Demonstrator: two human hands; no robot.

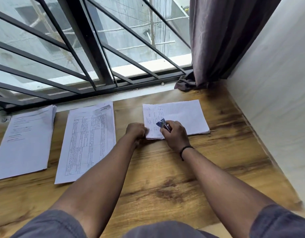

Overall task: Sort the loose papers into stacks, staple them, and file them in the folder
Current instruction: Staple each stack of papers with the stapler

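Fingers point(163, 132) of the right hand point(174, 134) curl round a small blue and silver stapler point(163, 124) at the near left corner of the white handwritten paper stack point(181, 115) on the wooden tabletop point(165, 177). The left hand point(137, 131), fingers curled, pins that edge. Thin, floppy sheets probably slide easily, so clamp close beside the corner.

The counter point(165, 177) lies bare wood in front of the three paper stacks, open from the near edge up to them. A strip of wood runs between the middle stack point(86, 143) and the right stack point(182, 115); a narrower one parts the middle from the left stack point(26, 141). The wall point(277, 100) closes the right side. Behind, the window grille point(79, 48) and the curtain point(217, 40) bar the far edge.
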